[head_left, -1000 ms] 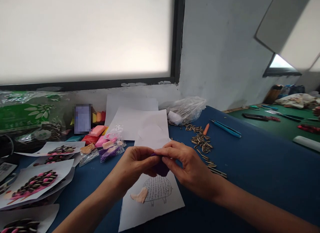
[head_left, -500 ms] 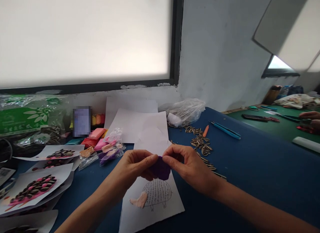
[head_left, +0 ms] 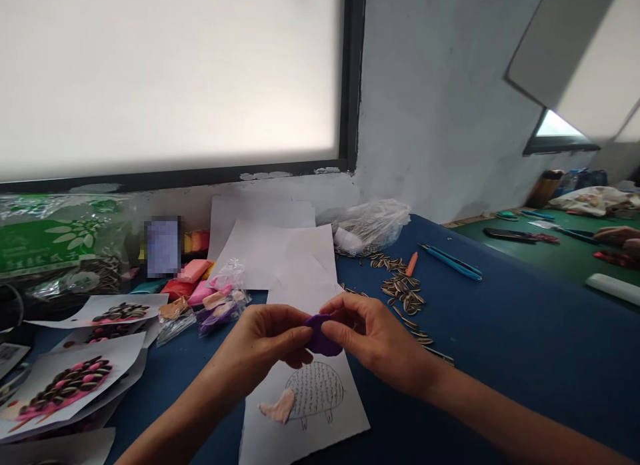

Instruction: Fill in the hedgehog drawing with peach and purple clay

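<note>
Between both hands is a flattened piece of purple modelling clay (head_left: pixel 324 340), thin and roughly round. My left hand (head_left: pixel 273 335) pinches its left edge between thumb and fingers. On the other side, the thumb and fingers of my right hand (head_left: pixel 373 338) are closed on the clay's upper right part. Below the hands lies a sheet of paper (head_left: pixel 280 445) bearing a drawn hedgehog (head_left: pixel 317 390) with a body full of small pen marks. Pale peach clay (head_left: pixel 278 406) covers the drawing's head at the left. The clay is held above the paper, just over the hedgehog's back.
Striped sunflower seeds (head_left: pixel 404 293) lie right of the paper, near an orange stick (head_left: pixel 412 264) and blue tweezers (head_left: pixel 453 262). Bagged clay packs (head_left: pixel 195 272) sit at the back left. Seed-decorated pictures (head_left: pixel 75 385) are stacked at left. Another person's hand (head_left: pixel 620 236) shows far right.
The purple clay has turned in my fingers and now shows a broader, brighter face. My right thumb has shifted onto its face; both hands stay near the same place.
</note>
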`<state>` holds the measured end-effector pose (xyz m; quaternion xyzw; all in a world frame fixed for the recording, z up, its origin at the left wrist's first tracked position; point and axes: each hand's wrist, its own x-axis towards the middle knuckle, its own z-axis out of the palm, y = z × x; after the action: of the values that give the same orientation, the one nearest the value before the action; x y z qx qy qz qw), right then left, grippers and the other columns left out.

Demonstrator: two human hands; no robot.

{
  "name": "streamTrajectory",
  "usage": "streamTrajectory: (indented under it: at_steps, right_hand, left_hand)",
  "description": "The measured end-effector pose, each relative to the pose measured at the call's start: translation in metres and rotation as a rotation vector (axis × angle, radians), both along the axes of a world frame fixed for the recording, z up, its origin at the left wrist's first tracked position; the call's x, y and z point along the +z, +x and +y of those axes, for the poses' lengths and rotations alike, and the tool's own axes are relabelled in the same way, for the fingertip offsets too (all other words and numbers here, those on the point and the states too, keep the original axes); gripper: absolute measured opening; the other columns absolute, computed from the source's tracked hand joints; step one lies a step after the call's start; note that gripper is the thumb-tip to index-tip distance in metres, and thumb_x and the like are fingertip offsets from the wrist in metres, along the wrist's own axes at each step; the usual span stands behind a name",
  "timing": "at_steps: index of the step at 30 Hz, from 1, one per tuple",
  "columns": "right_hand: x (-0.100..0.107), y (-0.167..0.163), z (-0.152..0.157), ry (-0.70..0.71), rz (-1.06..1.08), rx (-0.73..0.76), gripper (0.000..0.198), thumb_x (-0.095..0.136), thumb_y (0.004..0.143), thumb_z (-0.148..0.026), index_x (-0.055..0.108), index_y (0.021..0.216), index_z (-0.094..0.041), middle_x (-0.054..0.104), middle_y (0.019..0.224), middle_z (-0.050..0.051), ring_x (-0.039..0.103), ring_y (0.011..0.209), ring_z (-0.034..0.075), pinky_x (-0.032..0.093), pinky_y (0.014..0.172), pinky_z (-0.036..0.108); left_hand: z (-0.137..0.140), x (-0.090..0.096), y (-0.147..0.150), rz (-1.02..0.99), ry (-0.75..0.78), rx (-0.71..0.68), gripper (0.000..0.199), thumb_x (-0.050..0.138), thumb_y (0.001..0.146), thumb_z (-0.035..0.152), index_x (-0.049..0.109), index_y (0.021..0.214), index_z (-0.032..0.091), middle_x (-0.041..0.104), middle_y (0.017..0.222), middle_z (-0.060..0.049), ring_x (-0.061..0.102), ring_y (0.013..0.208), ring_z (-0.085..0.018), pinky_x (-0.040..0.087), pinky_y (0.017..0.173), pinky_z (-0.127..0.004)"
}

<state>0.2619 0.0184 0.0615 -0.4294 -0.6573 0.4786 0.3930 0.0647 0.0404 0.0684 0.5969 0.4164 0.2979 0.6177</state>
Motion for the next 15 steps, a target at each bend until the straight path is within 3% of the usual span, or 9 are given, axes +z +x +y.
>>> streamTrajectory:
  at_steps: [7,15]
  right_hand:
    - [0.0007,-0.0004,0.001,-0.034,0.038,0.011,0.01,0.066,0.088,-0.025,0.07,0.086,-0.015,0.071,0.081,0.005,0.068,0.077,0.019,0.055,0.071,0.032]
    - [0.0031,-0.0033,-0.0032,-0.076,0.085,0.031,0.005,0.069,0.084,-0.018,0.07,0.082,-0.013,0.071,0.075,0.004,0.069,0.072,0.017,0.055,0.067,0.028]
  left_hand:
    - [-0.0012,0.0069,-0.0022,0.083,-0.029,-0.066,0.036,0.079,0.068,0.043,0.073,0.09,0.015,0.077,0.077,-0.003,0.067,0.064,-0.016,0.052,0.061,-0.026]
    - [-0.0021,0.0043,0.0017,0.162,-0.027,-0.108,0.022,0.075,0.067,0.035,0.073,0.078,0.015,0.069,0.065,0.002,0.061,0.054,-0.012,0.043,0.051,-0.021]
